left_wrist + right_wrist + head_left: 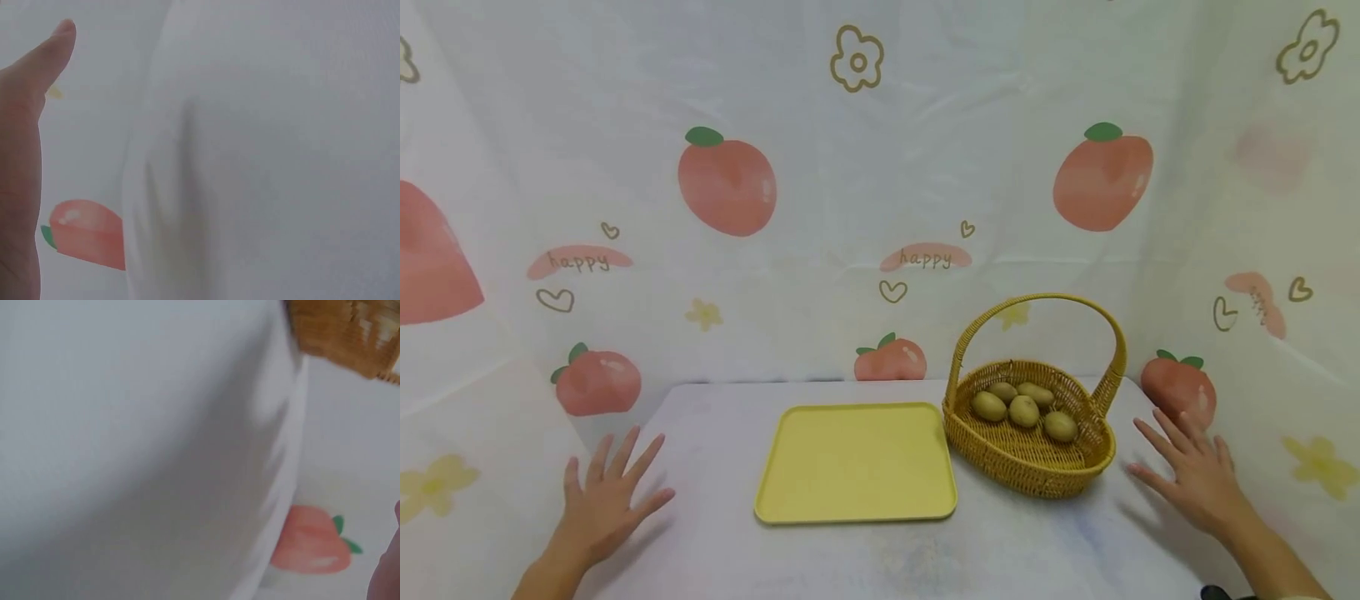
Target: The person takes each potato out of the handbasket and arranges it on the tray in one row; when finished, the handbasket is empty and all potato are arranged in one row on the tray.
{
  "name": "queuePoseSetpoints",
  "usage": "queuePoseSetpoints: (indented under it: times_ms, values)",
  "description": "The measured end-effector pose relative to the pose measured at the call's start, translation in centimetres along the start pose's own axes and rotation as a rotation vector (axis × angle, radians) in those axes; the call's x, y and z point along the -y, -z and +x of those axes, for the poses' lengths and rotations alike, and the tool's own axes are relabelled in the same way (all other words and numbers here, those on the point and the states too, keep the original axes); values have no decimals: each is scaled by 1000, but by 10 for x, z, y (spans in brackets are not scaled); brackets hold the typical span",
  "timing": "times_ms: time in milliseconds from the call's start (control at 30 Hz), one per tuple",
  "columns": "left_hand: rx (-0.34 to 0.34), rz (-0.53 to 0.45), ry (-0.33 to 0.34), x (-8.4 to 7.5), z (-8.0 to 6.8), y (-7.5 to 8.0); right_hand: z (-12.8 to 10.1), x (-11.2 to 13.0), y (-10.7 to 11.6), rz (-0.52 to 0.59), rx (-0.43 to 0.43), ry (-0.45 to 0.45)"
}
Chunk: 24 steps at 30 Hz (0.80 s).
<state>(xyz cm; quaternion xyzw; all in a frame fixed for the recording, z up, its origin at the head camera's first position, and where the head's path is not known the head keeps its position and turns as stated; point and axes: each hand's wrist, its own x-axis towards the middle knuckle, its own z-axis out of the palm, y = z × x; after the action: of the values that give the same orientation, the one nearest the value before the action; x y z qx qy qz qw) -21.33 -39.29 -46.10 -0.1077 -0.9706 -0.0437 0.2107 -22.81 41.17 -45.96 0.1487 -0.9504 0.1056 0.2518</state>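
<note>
My left hand (601, 508) hovers over the left side of the table, its fingers spread and holding nothing. Its thumb (55, 53) shows at the upper left of the left wrist view. On the right, my right hand (1206, 483) is also spread and holds nothing, just right of a wicker basket (1037, 479) with a tall arched handle. Several yellow-brown potatoes (1024, 411) lie inside that basket. A flat yellow tray (857, 462) with a low raised rim sits between the hands, beside the basket. Part of the basket's woven side appears at the top right of the right wrist view.
A white cloth covers the table (865, 562). White curtains (820, 192) printed with peaches, hearts and flowers hang behind it and along both sides. A small black object (1213, 592) shows at the bottom edge near the right forearm.
</note>
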Motion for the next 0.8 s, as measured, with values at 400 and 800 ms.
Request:
queuePoseSetpoints:
  times_ms: [400,800]
  values:
    - [-145,-241,-63,-24,15,21,10,38,9,209,-177,150]
    - [-110,-485,-50,-63,40,42,52,85,24,343,-261,126]
